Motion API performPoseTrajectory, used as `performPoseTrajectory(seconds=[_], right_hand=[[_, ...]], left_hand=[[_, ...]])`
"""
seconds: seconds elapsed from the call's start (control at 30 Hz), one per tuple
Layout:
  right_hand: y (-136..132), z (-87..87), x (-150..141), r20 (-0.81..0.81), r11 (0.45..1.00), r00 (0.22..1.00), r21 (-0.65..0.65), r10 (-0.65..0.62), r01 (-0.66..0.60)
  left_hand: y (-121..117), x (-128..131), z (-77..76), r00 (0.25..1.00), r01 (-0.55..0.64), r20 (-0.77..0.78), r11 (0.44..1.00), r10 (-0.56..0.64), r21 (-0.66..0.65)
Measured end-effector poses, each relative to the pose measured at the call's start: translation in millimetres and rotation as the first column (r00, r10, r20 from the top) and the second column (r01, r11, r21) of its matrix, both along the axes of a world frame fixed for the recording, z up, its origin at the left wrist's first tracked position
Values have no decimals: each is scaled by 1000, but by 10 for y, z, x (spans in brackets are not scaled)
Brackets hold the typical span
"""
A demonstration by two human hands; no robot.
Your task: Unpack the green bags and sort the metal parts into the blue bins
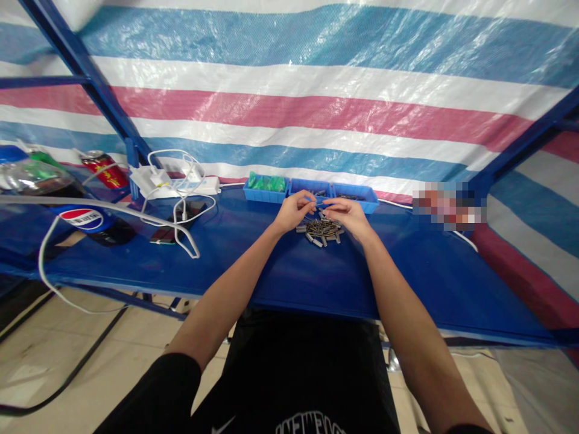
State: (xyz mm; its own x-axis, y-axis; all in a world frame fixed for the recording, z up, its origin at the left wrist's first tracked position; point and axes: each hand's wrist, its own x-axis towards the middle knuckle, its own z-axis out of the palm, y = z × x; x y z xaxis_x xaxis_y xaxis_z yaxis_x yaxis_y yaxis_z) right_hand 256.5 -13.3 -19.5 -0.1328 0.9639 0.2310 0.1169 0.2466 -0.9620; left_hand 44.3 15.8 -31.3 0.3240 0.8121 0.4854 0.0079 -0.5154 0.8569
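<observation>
My left hand [294, 211] and my right hand [351, 217] come close together above the table, fingertips pinched. Whatever small piece is between them is too small to name. Just below my fingers lies a loose pile of small metal parts [322, 231], some like short silvery cylinders, others thin and brassy. Behind my hands stand three blue bins in a row. The left bin [265, 196] holds green pieces. My fingers partly cover the middle bin [295, 185], which has dark small parts inside, as does the right bin [368, 205].
On the blue table [316, 283], a power strip [199, 185] with tangled white cables and a dark phone [163, 234] lie left. Further left are a Pepsi bottle [106, 229], a red can [106, 170] and a clear bottle [49, 178]. A pixelated patch covers something at right. Striped sheeting [289, 108] hangs behind.
</observation>
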Motion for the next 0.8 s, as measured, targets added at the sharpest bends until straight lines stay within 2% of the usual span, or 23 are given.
performPoseTrajectory(seconds=[0.3, 0.57, 0.63, 0.7, 0.77, 0.8], right_hand=[[-35, 18, -37, -52, 999, 998, -37, 34, -35], [-1, -40, -44, -87, 997, 994, -44, 67, -71], [12, -47, -47, -96, 997, 994, -39, 57, -61], [32, -49, -44, -110, 999, 994, -28, 14, -17], [65, -50, -28, -132, 998, 989, -3, -70, 70], [86, -54, -14, -146, 992, 981, 17, -124, 128]], left_hand=[[-112, 27, 81, 997, 54, -51, 999, -54, -7], [-117, 57, 28, 993, 42, -111, 999, -40, 16], [-109, 42, 41, 989, 1, -149, 999, 6, 49], [-86, -3, 60, 965, -75, -240, 989, 104, 129], [-46, -78, 74, 902, -119, -379, 964, 206, 239], [-23, -123, 75, 861, -101, -455, 954, 227, 283]])
